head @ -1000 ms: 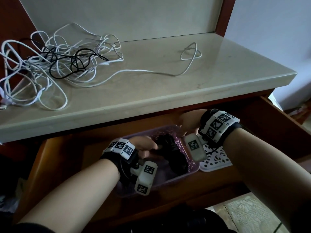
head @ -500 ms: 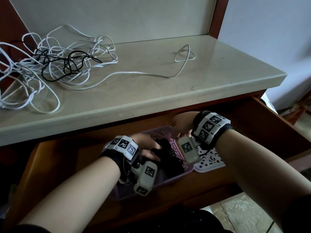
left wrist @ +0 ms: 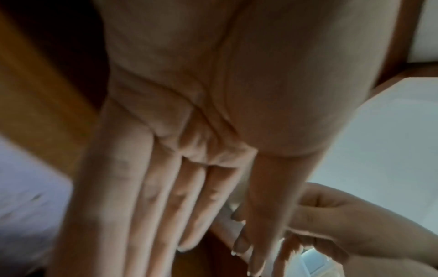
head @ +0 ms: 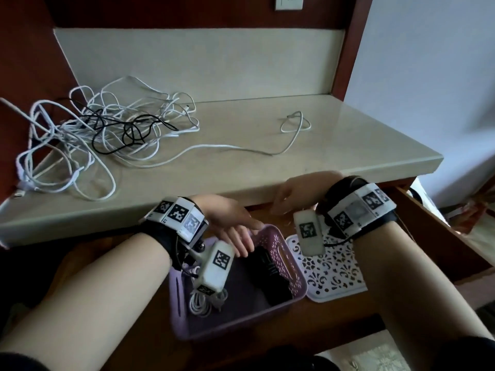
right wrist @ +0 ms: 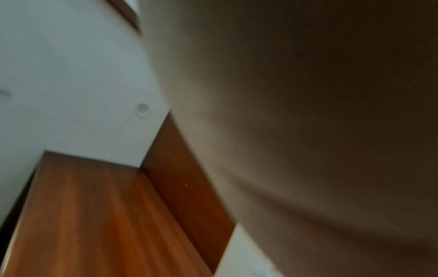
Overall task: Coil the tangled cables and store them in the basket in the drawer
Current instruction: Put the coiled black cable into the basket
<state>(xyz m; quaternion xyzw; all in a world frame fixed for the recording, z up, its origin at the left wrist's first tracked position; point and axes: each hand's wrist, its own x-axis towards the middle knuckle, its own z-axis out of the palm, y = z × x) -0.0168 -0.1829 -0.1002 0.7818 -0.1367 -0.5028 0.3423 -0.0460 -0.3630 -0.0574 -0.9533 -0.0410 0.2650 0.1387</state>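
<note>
A tangle of white and black cables [head: 107, 135] lies on the left of the pale counter [head: 267, 172], with one white strand trailing right to a loop [head: 294, 124]. Below, in the open drawer [head: 442, 236], stands a purple basket [head: 281, 253]. It holds a coiled black cable [head: 270, 279] and a coiled white cable [head: 201, 303]. My left hand [head: 235, 228] [left wrist: 189, 187] hovers over the basket's far rim, fingers straight, holding nothing. My right hand [head: 297, 194] [left wrist: 343, 224] hangs by the counter's front edge, fingers loosely curled and empty. The right wrist view shows only a blurred palm [right wrist: 308, 112].
A white perforated tray [head: 334, 271] lies in the drawer, against the basket's right side. The counter's front edge overhangs the back of the drawer. A wall socket [head: 289, 2] sits above the counter's back panel. Red-brown wooden side panels frame the counter.
Both hands have lifted out of the basket towards the counter edge. My left hand has let go of the black coil, which now lies in the basket.
</note>
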